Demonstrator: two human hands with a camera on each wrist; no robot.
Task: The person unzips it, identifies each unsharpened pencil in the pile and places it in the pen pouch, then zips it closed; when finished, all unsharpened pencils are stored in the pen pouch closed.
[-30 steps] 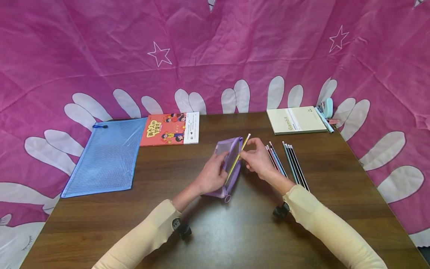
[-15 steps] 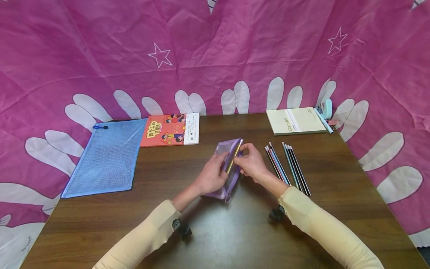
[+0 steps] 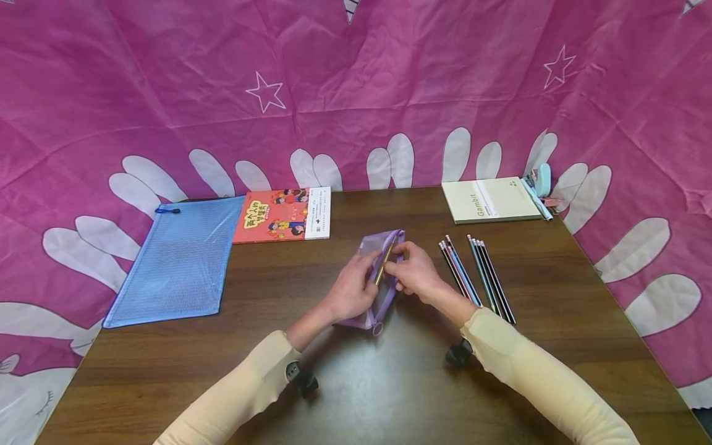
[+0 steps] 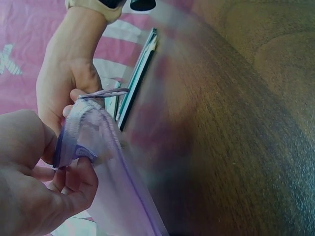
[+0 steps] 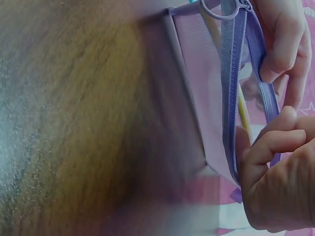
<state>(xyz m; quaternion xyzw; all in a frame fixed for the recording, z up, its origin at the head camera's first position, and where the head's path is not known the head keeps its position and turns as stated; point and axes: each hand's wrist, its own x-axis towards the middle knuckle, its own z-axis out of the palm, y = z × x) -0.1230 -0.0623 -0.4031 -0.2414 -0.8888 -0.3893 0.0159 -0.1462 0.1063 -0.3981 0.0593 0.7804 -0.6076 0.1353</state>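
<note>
A purple mesh zip pouch [image 3: 364,318] lies on the table with its zipper undone. My left hand [image 3: 353,288] grips its left edge, and the left wrist view shows curled fingers [image 4: 81,182] on the rim. Inside the mouth lies a yellow pencil [image 3: 384,264], also visible through the gap as a yellow pencil shaft [image 5: 242,110]. My right hand [image 3: 416,272] reaches into the mouth, its thumb and finger at the pencil's upper end; their exact contact is partly hidden. To the right lie two groups of pencils: striped pencils [image 3: 460,272] and dark pencils [image 3: 492,278].
A blue mesh zip folder [image 3: 172,266] lies at the left, beside a red book [image 3: 272,216]. Back right is a cream notebook [image 3: 492,199], with light blue stationery [image 3: 542,180] at its side. A pink curtain [image 3: 356,93] hangs behind the wooden table [image 3: 267,290].
The yellow pencil has gone down into the pouch; its eraser end stood above the rim before. My right hand moved left and slightly down with it. My left hand stays on the pouch.
</note>
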